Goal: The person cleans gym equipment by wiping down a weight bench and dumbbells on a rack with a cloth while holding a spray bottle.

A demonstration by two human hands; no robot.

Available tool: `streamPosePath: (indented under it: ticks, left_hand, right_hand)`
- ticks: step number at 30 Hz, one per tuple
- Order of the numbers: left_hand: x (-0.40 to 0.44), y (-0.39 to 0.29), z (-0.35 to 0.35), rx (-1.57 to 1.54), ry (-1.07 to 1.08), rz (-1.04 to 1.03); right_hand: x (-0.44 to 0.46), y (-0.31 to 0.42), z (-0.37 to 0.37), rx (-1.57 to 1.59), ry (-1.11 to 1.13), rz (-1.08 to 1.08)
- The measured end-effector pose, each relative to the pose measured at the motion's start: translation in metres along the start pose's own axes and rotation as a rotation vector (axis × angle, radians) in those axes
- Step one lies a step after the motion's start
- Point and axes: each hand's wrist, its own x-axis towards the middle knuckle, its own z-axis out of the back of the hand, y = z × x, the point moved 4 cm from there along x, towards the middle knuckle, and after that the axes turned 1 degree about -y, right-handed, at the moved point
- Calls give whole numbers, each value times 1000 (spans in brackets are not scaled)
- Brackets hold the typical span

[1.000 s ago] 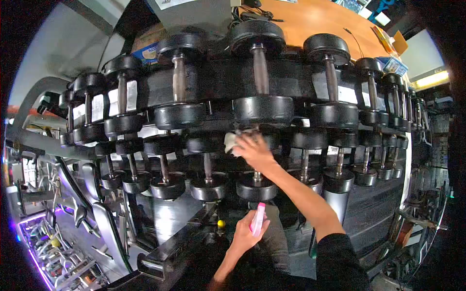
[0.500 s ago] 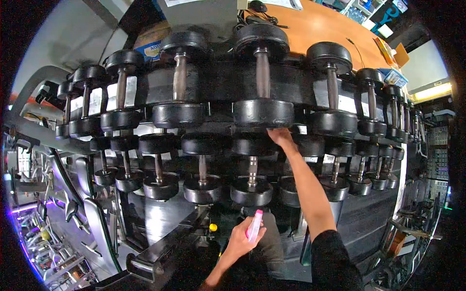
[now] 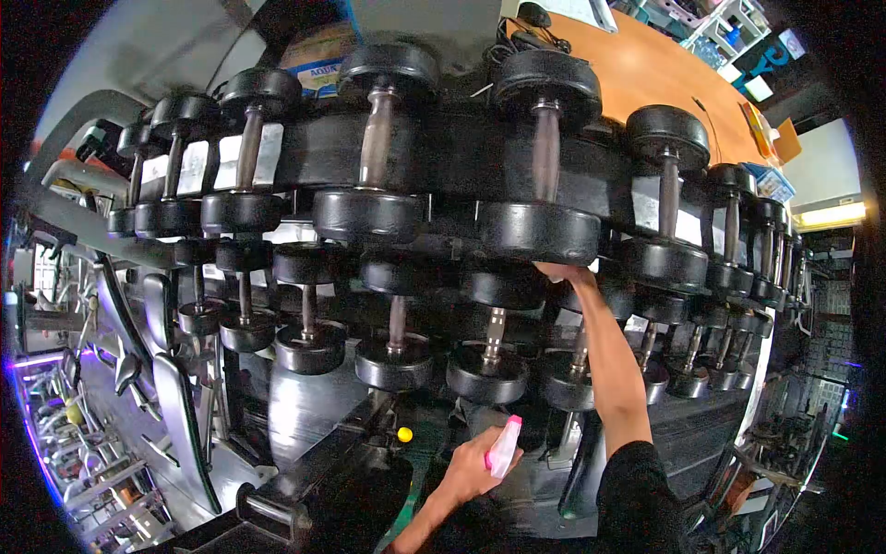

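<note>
My left hand (image 3: 469, 469) is wrapped round a spray bottle with a white and pink trigger head (image 3: 503, 450), held low in front of the rack. My right hand (image 3: 565, 272) reaches up under the front end of a large black dumbbell (image 3: 540, 231) on the upper tier. Its fingers are mostly hidden behind that weight, so what they hold or touch cannot be made out. Below and left of this hand, a lower-tier dumbbell (image 3: 489, 374) with a metal handle rests on the rack. My right forearm passes in front of another lower dumbbell (image 3: 569, 379).
Several more black dumbbells line both tiers to the left and right. Behind the rack is a wooden desk (image 3: 637, 69) with cables and boxes. A padded bench (image 3: 180, 434) stands at left, and a dark metal frame (image 3: 277, 503) lies close in the lower left.
The view has shifted and tilted, so the upper dumbbells appear further right. My left hand appears slightly lower and to the right with the spray bottle. My right hand remains under the same dumbbell.
</note>
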Motion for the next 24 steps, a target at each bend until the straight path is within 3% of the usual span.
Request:
streamPosePath:
  ticks: [2, 3, 5, 7, 11, 16, 24]
  left_hand:
    - [1, 1, -4, -17, -8, -10]
    - [1, 2, -4, -30, -21, -19]
    - [1, 6, -6, -24, -34, -41]
    - [1, 12, -6, -19, -45, -56]
    - [1, 15, -3, -52, -29, -9]
    - [5, 16, 5, -21, -32, 36]
    - [69, 0, 0, -192, -288, -119]
  right_hand:
    - [-14, 7, -5, -218, -109, 149]
    - [-18, 1, 1, -158, -77, 106]
    - [-14, -12, 7, 123, 24, -113]
    - [-4, -26, 10, 468, 141, -467]
    - [30, -20, 4, 680, 261, -796]
    - [14, -27, 22, 699, 239, -816]
    - [5, -37, 7, 703, 244, -935]
